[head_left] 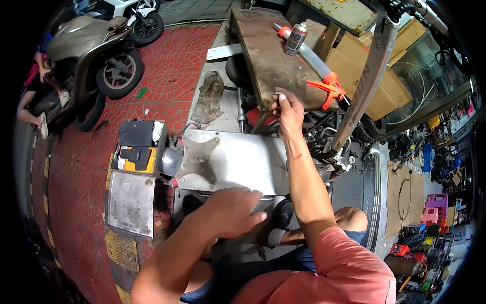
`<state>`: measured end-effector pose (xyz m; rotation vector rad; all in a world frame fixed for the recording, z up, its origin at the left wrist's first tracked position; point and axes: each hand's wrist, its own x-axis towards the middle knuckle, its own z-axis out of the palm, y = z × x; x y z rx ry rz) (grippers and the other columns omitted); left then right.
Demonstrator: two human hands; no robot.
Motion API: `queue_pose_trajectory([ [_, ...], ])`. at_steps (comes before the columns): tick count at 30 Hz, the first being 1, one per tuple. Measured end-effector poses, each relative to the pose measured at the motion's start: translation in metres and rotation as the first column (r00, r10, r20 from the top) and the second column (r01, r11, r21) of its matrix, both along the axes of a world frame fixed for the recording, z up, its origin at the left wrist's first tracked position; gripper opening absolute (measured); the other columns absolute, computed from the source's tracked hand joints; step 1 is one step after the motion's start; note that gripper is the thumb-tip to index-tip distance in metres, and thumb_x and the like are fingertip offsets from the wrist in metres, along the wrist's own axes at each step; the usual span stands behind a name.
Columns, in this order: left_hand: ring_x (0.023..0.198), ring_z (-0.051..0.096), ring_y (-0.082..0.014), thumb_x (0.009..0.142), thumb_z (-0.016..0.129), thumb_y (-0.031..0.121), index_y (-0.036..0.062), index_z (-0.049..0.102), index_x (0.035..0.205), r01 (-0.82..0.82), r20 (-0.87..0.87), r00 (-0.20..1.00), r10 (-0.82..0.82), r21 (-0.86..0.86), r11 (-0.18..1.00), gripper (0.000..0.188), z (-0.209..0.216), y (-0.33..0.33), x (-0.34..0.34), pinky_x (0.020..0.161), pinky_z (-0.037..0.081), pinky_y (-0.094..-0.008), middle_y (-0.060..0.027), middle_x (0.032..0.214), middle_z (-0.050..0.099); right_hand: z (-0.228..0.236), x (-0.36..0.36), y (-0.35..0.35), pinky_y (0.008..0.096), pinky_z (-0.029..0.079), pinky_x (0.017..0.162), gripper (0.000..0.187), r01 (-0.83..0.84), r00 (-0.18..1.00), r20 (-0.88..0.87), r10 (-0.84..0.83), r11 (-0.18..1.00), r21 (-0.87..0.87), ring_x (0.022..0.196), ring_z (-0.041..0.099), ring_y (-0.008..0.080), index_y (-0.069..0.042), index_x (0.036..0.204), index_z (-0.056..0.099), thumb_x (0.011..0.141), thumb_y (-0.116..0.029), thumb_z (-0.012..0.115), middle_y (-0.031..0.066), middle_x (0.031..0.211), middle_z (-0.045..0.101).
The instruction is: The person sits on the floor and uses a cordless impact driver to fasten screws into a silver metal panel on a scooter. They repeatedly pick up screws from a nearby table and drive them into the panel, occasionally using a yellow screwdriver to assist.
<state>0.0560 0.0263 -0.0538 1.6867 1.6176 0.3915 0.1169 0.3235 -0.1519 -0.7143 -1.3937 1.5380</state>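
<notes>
My left hand [234,212] hovers or rests at the near edge of the bare metal deck plate [248,157] of a scooter-like vehicle. Its thumb and fingers are apart, with nothing visible between them. Over the near corner of the wooden bench [263,61], my right hand [289,111] is closed in a pinch. Whatever its fingertips hold is too small to make out. A dark, X-shaped stain and several small screws or holes mark the plate. At the plate's left end sits an open box [140,147] with black and yellow parts inside; its metal lid [130,202] lies beside it.
On the bench are a spray can [296,38] and an orange caulking gun [324,76]. The vehicle's metal steering post [367,76] slants up on the right. A dirty rag [208,96] lies beyond the plate. Cardboard boxes [374,76] stand behind; a parked scooter [86,45] is at left.
</notes>
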Motion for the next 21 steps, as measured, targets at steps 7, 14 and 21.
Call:
queue_pose_trajectory([
  [7,0.097,0.073,-0.0344,0.099,0.069,0.030,0.0018,0.071,0.116,-0.372,0.093,0.927,0.364,0.093,0.924,0.033,-0.011,0.001,-0.011,0.085,0.056,-0.0429,-0.0179,0.106,0.075,0.018,0.036,-0.082,0.0239,0.050,0.073,0.025,-0.256,0.966,0.066,0.251,0.964,0.067,0.082,0.062,0.0075,0.001,0.126,0.071,0.109,-0.011,0.057,0.0043,0.099,0.072],
  [14,0.083,0.071,-0.0177,0.100,0.072,0.028,0.0011,0.073,0.111,-0.719,0.713,0.447,0.541,-0.074,0.691,0.029,-0.024,0.009,-0.044,0.075,0.054,-0.0321,-0.0094,0.095,0.077,0.054,0.039,-0.113,0.0289,0.052,0.072,0.023,-0.455,0.879,0.320,0.355,0.826,0.333,0.078,0.064,0.0109,0.001,0.114,0.075,0.105,-0.015,0.061,0.0052,0.088,0.072],
  [21,0.083,0.070,-0.0142,0.107,0.064,0.027,0.0021,0.070,0.115,-0.768,0.836,0.381,0.394,0.049,0.639,0.027,-0.001,0.012,-0.051,0.075,0.058,-0.0287,-0.0062,0.096,0.073,0.110,-0.006,-0.112,0.0368,0.056,0.075,0.018,-0.484,0.863,0.291,0.413,0.509,0.712,0.081,0.071,0.0246,0.001,0.110,0.073,0.099,-0.011,0.066,0.0155,0.089,0.072],
])
